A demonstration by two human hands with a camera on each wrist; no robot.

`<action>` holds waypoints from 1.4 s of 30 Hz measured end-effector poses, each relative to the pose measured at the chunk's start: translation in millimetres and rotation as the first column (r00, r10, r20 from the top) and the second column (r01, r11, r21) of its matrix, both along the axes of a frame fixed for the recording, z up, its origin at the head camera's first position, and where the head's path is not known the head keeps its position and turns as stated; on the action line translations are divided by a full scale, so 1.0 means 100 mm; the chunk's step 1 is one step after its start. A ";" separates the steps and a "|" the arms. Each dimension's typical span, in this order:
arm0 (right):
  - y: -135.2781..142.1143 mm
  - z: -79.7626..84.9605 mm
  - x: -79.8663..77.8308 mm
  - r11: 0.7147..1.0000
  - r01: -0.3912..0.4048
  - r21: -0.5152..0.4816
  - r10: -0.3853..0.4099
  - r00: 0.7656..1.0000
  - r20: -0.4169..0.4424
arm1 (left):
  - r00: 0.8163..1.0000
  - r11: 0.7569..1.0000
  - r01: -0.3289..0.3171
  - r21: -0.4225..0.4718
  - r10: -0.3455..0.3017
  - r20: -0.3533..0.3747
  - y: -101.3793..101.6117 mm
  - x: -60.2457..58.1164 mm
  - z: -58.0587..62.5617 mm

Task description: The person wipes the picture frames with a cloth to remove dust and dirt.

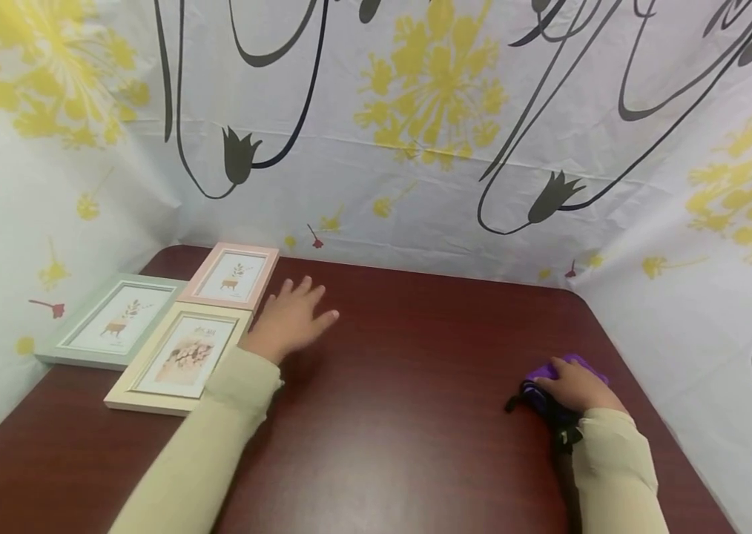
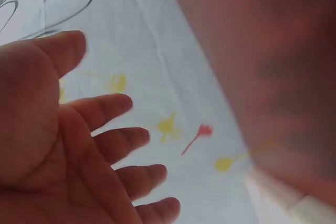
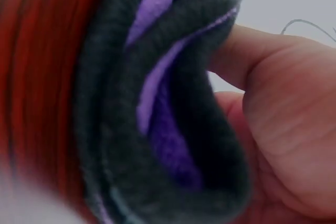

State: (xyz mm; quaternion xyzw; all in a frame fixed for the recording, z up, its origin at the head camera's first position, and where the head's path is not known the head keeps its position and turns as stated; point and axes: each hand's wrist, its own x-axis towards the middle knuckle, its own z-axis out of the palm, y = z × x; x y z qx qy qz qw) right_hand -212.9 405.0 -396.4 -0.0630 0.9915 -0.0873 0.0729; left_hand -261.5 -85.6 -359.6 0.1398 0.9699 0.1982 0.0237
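My left hand (image 1: 291, 319) is held out with fingers spread and nothing in it, just right of the picture frames. Its palm and separate fingers show in the left wrist view. Nearest to it are a pink picture frame (image 1: 205, 277) and a cream picture frame (image 1: 124, 391); a pale green picture frame (image 1: 176, 285) lies to their left. On the right side of the table my right hand (image 1: 579, 386) grips a folded purple and black cloth (image 3: 126, 129). In the right wrist view its thick, fuzzy layers curve in a loop before the palm, hiding some fingers.
The dark red-brown table (image 1: 403, 356) has rounded far corners. A white sheet (image 1: 322, 185) printed with yellow and grey flowers hangs close behind it and along both sides. A black strap piece (image 1: 568, 437) sits by the right sleeve.
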 end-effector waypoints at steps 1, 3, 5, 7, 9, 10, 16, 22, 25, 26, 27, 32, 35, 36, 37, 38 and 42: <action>-0.01 0.00 -0.01 1.000 0.000 0.002 0.000 1.000 0.002 | 1.000 1.000 -0.009 -0.010 0.009 0.001 -0.06 -0.04 0.07; -0.01 -0.02 -0.03 1.000 0.009 0.008 -0.009 1.000 0.010 | 1.000 0.999 -0.029 -0.021 0.029 0.007 -0.18 -0.14 0.17; -0.01 -0.04 -0.03 1.000 0.022 0.009 -0.022 1.000 0.016 | 0.999 0.999 -0.037 -0.029 0.037 0.006 -0.32 -0.26 0.24; -0.01 -0.04 -0.03 0.999 0.032 0.011 -0.033 0.999 0.019 | 0.999 0.998 -0.043 -0.036 0.044 0.007 -0.48 -0.38 0.24; -0.02 -0.04 -0.03 0.999 0.040 0.015 -0.041 0.999 0.017 | 0.999 0.998 -0.044 -0.040 0.045 0.013 -0.67 -0.48 0.21; -0.02 -0.03 -0.03 0.999 0.041 0.018 -0.041 0.999 0.014 | 0.999 0.998 -0.043 -0.051 0.044 0.016 -0.78 -0.53 0.18; -0.06 0.01 -0.01 0.999 0.042 0.027 -0.042 0.999 0.008 | 0.992 0.987 -0.111 -0.114 0.117 0.046 -1.39 -0.69 -0.03; -0.07 0.02 0.02 0.998 0.049 0.031 -0.049 0.999 0.005 | 0.957 0.950 -0.253 -0.185 0.274 0.095 -1.67 -0.72 -0.24; -0.06 0.00 0.02 0.999 0.046 0.027 -0.046 0.999 0.002 | 0.941 0.933 -0.277 -0.230 0.312 0.134 -1.70 -0.72 -0.32; -0.05 0.00 0.02 0.999 0.048 0.026 -0.048 0.999 0.004 | 0.940 0.934 -0.264 -0.241 0.305 0.152 -1.70 -0.72 -0.35; -0.04 -0.01 0.02 0.998 0.049 0.025 -0.049 0.999 0.003 | 0.940 0.934 -0.254 -0.250 0.300 0.165 -1.70 -0.72 -0.37; -0.04 0.00 0.02 0.998 0.048 0.027 -0.048 0.999 -0.001 | 0.953 0.948 -0.202 -0.245 0.248 0.172 -1.75 -0.75 -0.47; -0.04 0.01 0.03 0.998 0.053 0.027 -0.054 0.999 0.006 | 0.960 0.957 -0.183 -0.225 0.223 0.167 -1.76 -0.74 -0.46; -0.04 0.01 0.03 0.998 0.055 0.027 -0.055 0.998 0.009 | 0.961 0.959 -0.180 -0.219 0.218 0.167 -1.76 -0.72 -0.45; -0.04 0.01 0.03 0.998 0.057 0.026 -0.057 0.998 0.012 | 0.961 0.960 -0.179 -0.213 0.217 0.169 -1.75 -0.70 -0.43; -0.04 0.01 0.03 0.998 0.058 0.026 -0.058 0.998 0.014 | 0.962 0.961 -0.180 -0.210 0.217 0.168 -1.75 -0.68 -0.41; -0.05 0.00 0.03 0.998 0.061 0.026 -0.061 0.998 0.018 | 0.955 0.953 -0.219 -0.212 0.254 0.155 -1.68 -0.59 -0.30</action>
